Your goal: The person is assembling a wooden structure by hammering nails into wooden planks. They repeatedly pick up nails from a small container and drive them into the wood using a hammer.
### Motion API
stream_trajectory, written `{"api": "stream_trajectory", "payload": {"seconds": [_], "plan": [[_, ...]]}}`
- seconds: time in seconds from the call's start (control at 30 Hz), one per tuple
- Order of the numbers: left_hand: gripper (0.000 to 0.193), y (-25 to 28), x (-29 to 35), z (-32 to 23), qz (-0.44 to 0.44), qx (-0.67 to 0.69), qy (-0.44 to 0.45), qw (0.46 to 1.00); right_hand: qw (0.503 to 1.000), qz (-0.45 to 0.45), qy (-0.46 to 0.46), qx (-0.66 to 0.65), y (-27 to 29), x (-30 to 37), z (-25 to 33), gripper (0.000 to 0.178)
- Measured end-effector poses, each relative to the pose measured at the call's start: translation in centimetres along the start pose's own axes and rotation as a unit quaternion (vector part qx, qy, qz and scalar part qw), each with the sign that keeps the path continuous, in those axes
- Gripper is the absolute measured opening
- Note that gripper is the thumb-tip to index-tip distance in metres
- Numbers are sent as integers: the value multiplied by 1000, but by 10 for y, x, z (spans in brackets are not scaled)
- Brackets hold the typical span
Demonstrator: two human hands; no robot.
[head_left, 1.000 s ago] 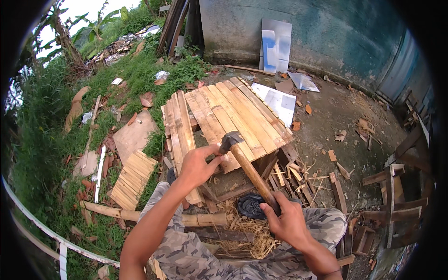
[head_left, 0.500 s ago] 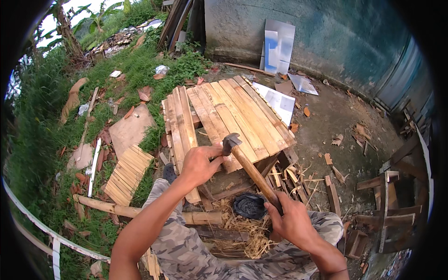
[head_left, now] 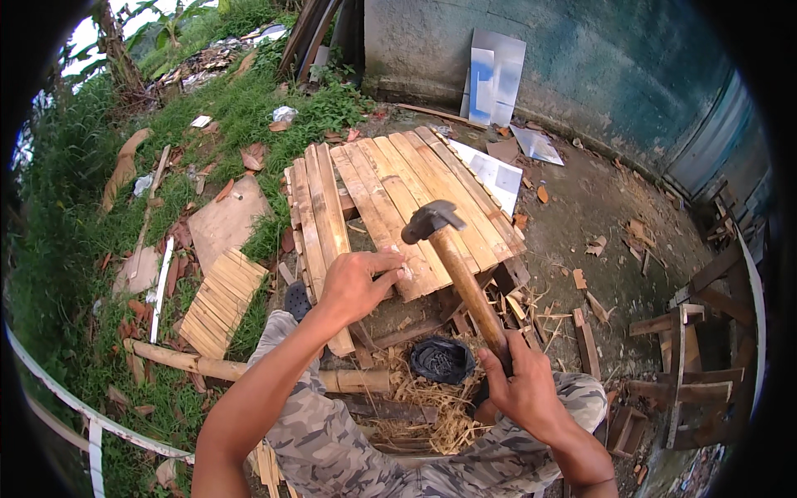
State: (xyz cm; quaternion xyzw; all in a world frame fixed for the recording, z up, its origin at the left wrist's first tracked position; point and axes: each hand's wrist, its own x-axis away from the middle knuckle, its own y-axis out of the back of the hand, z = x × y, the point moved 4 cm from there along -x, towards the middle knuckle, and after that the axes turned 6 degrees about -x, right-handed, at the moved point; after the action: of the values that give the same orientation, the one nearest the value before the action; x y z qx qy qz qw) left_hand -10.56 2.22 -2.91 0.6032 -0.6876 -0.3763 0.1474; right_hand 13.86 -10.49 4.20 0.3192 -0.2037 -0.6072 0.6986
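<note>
My right hand is closed around the wooden handle of a claw hammer, whose dark metal head is raised above the slats. Thumb and fingers of my left hand are pinched together at the near end of a pale wooden slat; whatever is between the fingertips is too small to make out. This slat is part of a low platform of several slats laid side by side, with a gap left of it. A black plastic bag with thin grey pieces inside sits between my knees.
Beneath and beside the platform lie straw-like shavings and wood scraps. A bamboo pole crosses in front of me. To the left, a bundle of slats and a brown board rest on grass. Wooden frames stand at right.
The hammer has lifted away from the left fingertips, its head now higher and further right. My left hand stays pinched at the slat's end. The whole view has shifted slightly.
</note>
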Motion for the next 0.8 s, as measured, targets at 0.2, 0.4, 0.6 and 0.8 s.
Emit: {"api": "stream_trajectory", "payload": {"seconds": [0.2, 0.4, 0.6, 0.8], "plan": [[24, 0, 0, 1, 11, 12, -1, 1000, 1000, -15, -14, -1, -1, 0, -2, 23], [23, -1, -1, 4, 14, 14, 14, 1000, 999, 20, -34, 10, 3, 1, -3, 22], [27, 10, -8, 1, 31, 34, 34, 998, 993, -29, -47, -104, 1, 10, -25, 24], [54, 17, -37, 13, -56, -187, 119, 974, 944, 44, -59, -321, -31, 6, -49, 28]]}}
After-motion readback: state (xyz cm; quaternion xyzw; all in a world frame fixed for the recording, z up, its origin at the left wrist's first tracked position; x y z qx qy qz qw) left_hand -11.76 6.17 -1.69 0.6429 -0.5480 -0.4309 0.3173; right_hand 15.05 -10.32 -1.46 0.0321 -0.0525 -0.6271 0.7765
